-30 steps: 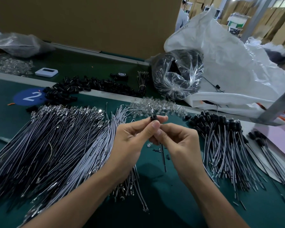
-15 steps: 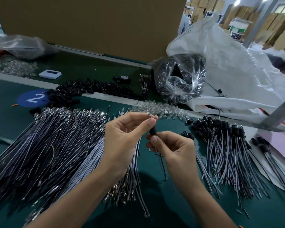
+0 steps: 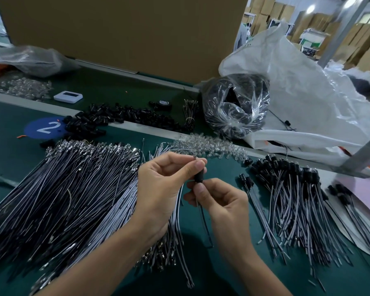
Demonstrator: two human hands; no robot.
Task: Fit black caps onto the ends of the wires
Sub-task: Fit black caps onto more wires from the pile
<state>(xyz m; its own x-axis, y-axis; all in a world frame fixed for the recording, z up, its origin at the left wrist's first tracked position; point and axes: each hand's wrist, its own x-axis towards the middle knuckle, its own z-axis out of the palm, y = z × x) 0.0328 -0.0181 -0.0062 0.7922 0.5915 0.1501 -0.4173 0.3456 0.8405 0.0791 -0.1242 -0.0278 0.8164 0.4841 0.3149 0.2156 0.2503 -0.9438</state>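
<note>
left hand (image 3: 165,189) pinches the metal tip of a wire (image 3: 204,218) between thumb and forefinger; right hand (image 3: 222,201) just below it, thumb and forefinger pinching the lower end of a black cap (image 3: 200,176) that sits on that wire; wire's tail hangs under the right hand toward the green table (image 3: 222,263); bare wires (image 3: 62,189) fanned out in a big heap at left; capped wires (image 3: 286,189) heaped at right; loose caps (image 3: 107,118) strewn behind, by a blue disc (image 3: 45,128) marked 2; clear bits (image 3: 212,146) piled just beyond the hands; clear bag (image 3: 235,112) of black parts against a white sack (image 3: 308,92); cardboard (image 3: 126,28) at the back
</note>
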